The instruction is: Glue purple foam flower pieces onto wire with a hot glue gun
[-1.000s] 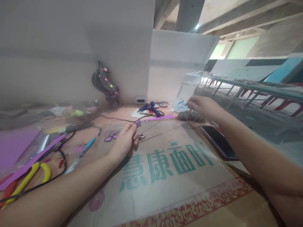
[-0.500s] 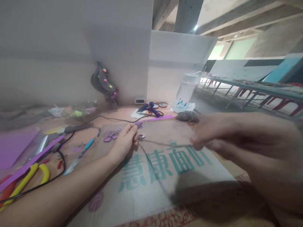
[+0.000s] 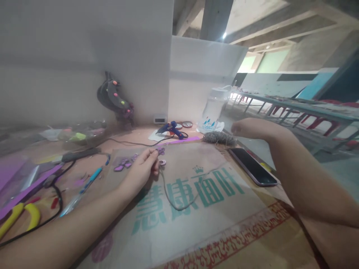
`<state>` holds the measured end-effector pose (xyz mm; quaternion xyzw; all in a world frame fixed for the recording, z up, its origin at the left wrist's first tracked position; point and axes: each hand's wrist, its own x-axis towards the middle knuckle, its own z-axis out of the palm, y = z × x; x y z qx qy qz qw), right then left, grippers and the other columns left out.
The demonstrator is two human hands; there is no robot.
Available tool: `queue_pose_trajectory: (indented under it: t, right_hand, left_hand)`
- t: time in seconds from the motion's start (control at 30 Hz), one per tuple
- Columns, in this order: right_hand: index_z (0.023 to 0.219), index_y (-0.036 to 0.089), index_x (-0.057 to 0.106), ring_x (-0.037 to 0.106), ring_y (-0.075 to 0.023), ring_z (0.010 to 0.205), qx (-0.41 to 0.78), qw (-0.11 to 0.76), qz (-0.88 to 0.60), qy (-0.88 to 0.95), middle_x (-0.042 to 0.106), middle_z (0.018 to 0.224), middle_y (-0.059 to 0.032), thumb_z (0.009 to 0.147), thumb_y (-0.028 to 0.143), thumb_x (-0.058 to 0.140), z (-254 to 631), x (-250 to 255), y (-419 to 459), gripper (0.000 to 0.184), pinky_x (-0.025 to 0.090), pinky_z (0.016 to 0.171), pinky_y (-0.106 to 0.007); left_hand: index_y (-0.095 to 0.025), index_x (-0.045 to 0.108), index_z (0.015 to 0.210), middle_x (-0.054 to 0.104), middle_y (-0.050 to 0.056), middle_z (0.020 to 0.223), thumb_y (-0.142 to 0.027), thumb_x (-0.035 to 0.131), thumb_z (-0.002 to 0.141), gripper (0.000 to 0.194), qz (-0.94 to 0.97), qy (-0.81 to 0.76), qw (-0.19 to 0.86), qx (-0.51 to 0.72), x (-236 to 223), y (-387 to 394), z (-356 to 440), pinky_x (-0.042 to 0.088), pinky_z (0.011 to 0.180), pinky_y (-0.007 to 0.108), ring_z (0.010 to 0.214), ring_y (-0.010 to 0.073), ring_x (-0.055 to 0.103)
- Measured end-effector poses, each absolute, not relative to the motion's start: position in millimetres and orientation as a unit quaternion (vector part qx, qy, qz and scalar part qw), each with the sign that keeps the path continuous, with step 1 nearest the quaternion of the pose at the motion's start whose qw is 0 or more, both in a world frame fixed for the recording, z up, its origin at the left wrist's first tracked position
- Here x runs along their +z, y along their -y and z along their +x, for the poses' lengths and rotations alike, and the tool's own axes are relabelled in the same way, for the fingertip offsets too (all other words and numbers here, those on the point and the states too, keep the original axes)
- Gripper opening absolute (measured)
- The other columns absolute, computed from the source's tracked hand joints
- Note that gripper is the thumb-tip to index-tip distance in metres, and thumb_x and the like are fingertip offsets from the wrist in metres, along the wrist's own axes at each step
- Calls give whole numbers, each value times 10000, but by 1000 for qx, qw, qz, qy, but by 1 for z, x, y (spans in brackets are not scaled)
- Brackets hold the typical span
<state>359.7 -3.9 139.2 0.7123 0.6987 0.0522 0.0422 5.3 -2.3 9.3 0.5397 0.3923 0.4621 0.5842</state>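
Head cam: the person's working over a brown paper sheet (image 3: pixel 157 244) with big teal characters on it, 慧康面叶, and a small crown printed above the 面. Red patterned border along the near edge; the round purple print at lower left is partly covered by the forearm. The bottle (image 3: pixel 213 106) at the back has blue sailboats and what looks like CLASSIC, pretty soft though. Can't read the little display box (image 3: pixel 160 119).

Hands are well apart. Left hand (image 3: pixel 146 164) is pinched on a small purple piece (image 3: pixel 160 150) poking past the fingertips, above the sheet's far left part; the rest is hidden by the fingers. A grey cord (image 3: pixel 179 208) loops from beside that hand across the lettering, and its far end gets too faint to follow. Right hand (image 3: pixel 248 127) is up near the grey yarn bundle (image 3: pixel 218 138) and phone (image 3: pixel 252 166), fingertips blurry, so can't tell whether it's gripping anything.
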Motion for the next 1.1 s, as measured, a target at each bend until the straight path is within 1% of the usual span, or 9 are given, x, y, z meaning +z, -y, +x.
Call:
queue_pose_trajectory:
  t: [0.1,0.23,0.4,0.5,0.6,0.77,0.9,1.0,1.1]
  right_hand:
    - [775,148,709,639,-213,674,-38,151,739,-655,705,784,-111,835,374,550,376,131,-3,283,431,633,-329]
    - [802,145,695,616,-185,581,-150,178,705,-670,676,702,-85,812,579,538,368,112,-9,461,416,560,-302]
    - [695,154,673,561,-153,495,-181,209,680,-679,639,617,-41,713,416,673,356,89,-23,262,390,512,-276]
    - [691,158,634,583,-156,534,-169,182,672,-698,637,611,-40,796,357,589,361,99,-23,230,408,554,-279]
    - [723,166,598,617,-159,602,-107,72,686,-716,666,675,-48,891,354,478,359,126,-8,278,440,622,-292]
    - [721,163,582,617,-125,617,-7,-261,690,-675,674,691,-42,923,281,471,336,161,25,259,474,647,-279]
    - [766,167,577,650,-130,662,32,-546,535,-644,705,806,-62,918,264,510,323,162,35,193,529,681,-298]
    - [810,176,595,673,-172,874,82,-608,433,-660,713,929,-71,909,261,545,315,160,40,140,521,844,-356]
    - [822,185,610,636,-189,1025,139,-592,410,-680,704,1010,-62,908,221,538,304,161,48,118,462,947,-378]
  left_hand:
    - [-200,423,735,460,-73,532,-439,528,865,292,551,-396,581,450,9,2,5,341,364,138,411,70,443]
    - [-197,430,739,467,-70,532,-411,510,884,271,557,-405,571,446,12,4,5,361,377,136,418,68,454]
    - [-193,426,724,451,-77,515,-369,487,900,256,550,-429,572,432,19,9,7,367,374,135,383,57,422]
    - [-193,426,725,449,-75,512,-353,489,899,244,549,-424,576,433,20,10,7,362,374,133,392,61,435]
    - [-194,423,724,439,-79,507,-359,472,908,252,551,-422,579,428,19,9,7,352,364,136,370,55,404]
    - [-192,430,733,448,-73,519,-368,492,898,250,558,-411,575,435,17,9,7,338,375,133,407,60,426]
    - [-198,424,757,460,-73,526,-390,518,878,246,547,-394,587,449,12,8,8,334,389,142,428,69,446]
    - [-202,424,756,455,-77,521,-413,534,862,261,554,-382,582,456,10,8,8,345,395,151,418,70,436]
    - [-201,432,750,445,-80,506,-415,549,843,261,554,-392,580,451,12,9,8,344,387,154,400,70,421]
